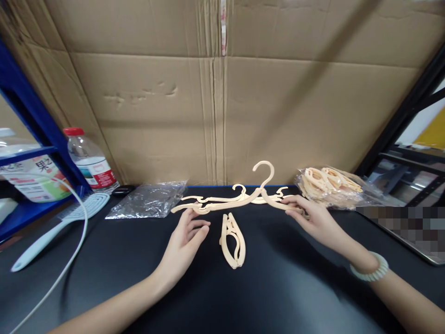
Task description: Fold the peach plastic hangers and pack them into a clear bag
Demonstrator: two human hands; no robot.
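Observation:
An unfolded cream plastic clothes hanger (234, 202) spans the space between my hands, its hook raised at the back. My right hand (313, 220) pinches the hanger's right end between thumb and fingers. At the left arm of the hanger, my left hand (184, 243) touches it with the fingertips, the thumb apart and the other fingers loosely curled. Another unfolded hanger (239, 189) lies just behind, partly covered by the first. Nearer to me, between the hands, a folded cream hanger (224, 250) lies on the black table (257, 297).
Bagged folded hangers (330, 183) lie at the back right. To the left are a clear plastic bag (148, 199), a black mouse (123, 190), a pale blue hairbrush (45, 243), a white cable (81, 232) and a red-capped bottle (90, 160). A cardboard wall (156, 102) stands behind.

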